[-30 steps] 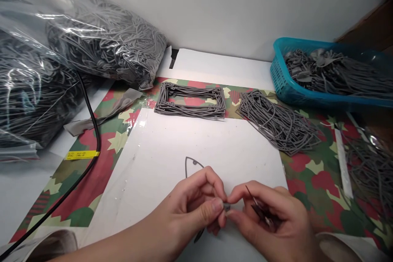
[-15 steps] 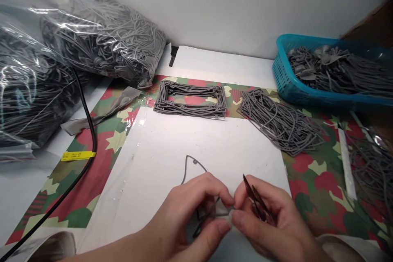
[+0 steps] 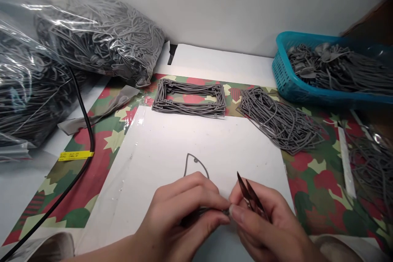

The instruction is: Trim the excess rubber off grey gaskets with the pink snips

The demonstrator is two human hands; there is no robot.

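Observation:
A thin grey rubber gasket [image 3: 204,167] is pinched between the thumb and fingers of my left hand [image 3: 187,204]. One of its corners, with a small ring, sticks up beyond my knuckles over the white sheet; much of the rest is hidden by the hand. My right hand [image 3: 273,221] has small pointed scissors [image 3: 249,192] tucked in its palm, blades slightly apart and pointing up and away. Its thumb and forefinger close at the gasket's edge, meeting my left fingertips. What lies exactly between the fingertips is too small to make out.
Beyond the white sheet [image 3: 166,143] lie a neat rectangular stack of gaskets [image 3: 187,110] and a looser pile [image 3: 279,123]. A blue basket [image 3: 278,57] of grey strands stands back right. Bulging clear bags [image 3: 123,37] and a black cable [image 3: 92,135] are at the left.
My left fingers have folded down flatter over the gasket, covering more of it. My right hand and the scissors have shifted slightly left, fingertips still together.

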